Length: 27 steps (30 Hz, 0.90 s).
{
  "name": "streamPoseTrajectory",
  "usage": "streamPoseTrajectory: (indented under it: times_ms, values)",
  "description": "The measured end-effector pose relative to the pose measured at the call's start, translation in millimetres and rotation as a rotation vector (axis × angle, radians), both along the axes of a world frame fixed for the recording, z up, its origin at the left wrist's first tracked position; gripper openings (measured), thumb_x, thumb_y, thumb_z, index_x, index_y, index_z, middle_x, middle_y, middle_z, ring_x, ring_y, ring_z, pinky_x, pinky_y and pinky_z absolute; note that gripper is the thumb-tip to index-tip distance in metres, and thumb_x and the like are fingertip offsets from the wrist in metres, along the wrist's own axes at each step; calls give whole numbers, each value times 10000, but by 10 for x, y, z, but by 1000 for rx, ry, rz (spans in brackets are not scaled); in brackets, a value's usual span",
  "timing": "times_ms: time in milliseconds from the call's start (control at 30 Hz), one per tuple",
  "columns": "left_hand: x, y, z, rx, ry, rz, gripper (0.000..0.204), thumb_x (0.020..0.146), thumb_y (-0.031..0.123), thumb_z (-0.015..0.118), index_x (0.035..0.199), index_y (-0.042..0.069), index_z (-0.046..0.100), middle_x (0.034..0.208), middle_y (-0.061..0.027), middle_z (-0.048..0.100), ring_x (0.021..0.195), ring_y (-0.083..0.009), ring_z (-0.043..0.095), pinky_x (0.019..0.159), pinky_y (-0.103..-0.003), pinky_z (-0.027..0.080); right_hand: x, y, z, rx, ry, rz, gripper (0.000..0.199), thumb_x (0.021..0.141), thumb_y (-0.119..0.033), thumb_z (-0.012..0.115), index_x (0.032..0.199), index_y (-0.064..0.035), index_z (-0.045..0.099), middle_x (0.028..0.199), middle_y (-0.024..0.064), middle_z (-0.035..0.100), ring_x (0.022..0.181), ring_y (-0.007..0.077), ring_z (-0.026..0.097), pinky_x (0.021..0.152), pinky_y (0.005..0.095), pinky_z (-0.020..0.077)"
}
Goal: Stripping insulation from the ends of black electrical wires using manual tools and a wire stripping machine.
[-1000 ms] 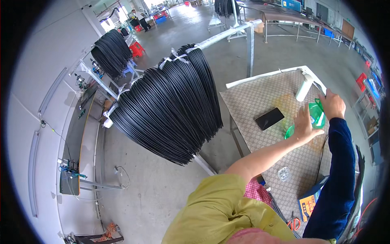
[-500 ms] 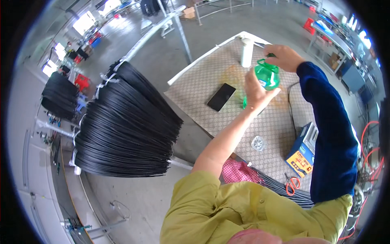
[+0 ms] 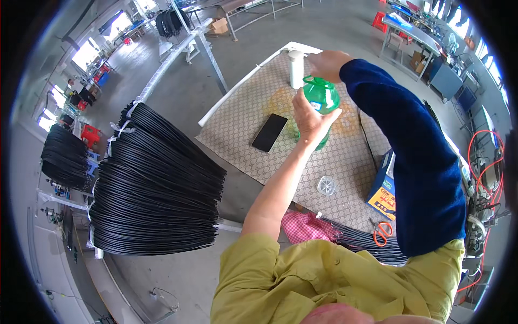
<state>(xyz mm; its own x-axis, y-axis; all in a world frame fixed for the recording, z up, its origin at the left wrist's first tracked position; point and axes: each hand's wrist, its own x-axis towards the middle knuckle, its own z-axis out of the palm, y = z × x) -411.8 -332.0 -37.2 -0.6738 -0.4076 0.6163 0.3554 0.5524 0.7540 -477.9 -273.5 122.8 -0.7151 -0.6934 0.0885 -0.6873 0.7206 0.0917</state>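
A large clear green bottle (image 3: pixel 327 97) with a handle at its neck stands on the patterned table top, with its body partly hidden by my hand. My left hand (image 3: pixel 312 120) is wrapped around its near side, thumb to the right. Over the bottle's top is my right hand (image 3: pixel 329 66), fingers curled down at the mouth; what they grip is hidden. A white cylindrical bottle (image 3: pixel 295 70) stands just beyond, close to my right fingertips. To the left of my left hand lies a black phone (image 3: pixel 270 133).
Nearer on the table (image 3: pixel 243 116) are a clear plastic dish (image 3: pixel 326 186), a blue and yellow box (image 3: pixel 384 190) and orange-handled scissors (image 3: pixel 382 233). A pink checked cloth (image 3: pixel 306 227) lies by black cables at the near edge. A big bundle of black cables (image 3: pixel 156 189) hangs at left.
The whole view has shifted, so the table appears further left. My right hand has moved over the bottle's top. My left hand keeps its hold on the bottle.
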Motion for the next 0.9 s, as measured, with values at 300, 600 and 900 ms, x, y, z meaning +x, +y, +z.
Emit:
streamPoseTrajectory:
  times_ms: [300, 600, 900]
  values:
    - [31, -46, 0, 18, -41, 6, 1006, 513, 317, 819, 1254, 5, 215, 1133, -209, 357, 1062, -344, 396, 871, -442, 379, 39, 69, 102, -29, -87, 226, 265, 711, -230, 626, 937, -96, 595, 974, 124, 564, 936, 308, 529, 775, 383, 432]
    - [10, -33, 13, 5, -46, -33, 997, 539, 342, 805, 1254, -16, 210, 1163, -226, 335, 1084, -356, 375, 904, -458, 349, -252, 137, -23, -78, -108, 287, 393, 778, -376, 543, 960, -35, 612, 912, 171, 618, 855, 323, 585, 775, 402, 449]
    - [12, -67, -6, -11, -45, -27, 995, 547, 354, 801, 1249, -33, 212, 1173, -231, 333, 1099, -357, 368, 900, -458, 358, 81, 27, 91, -16, -33, 69, 258, 709, -245, 615, 888, -59, 620, 912, 128, 611, 865, 296, 579, 756, 357, 452]
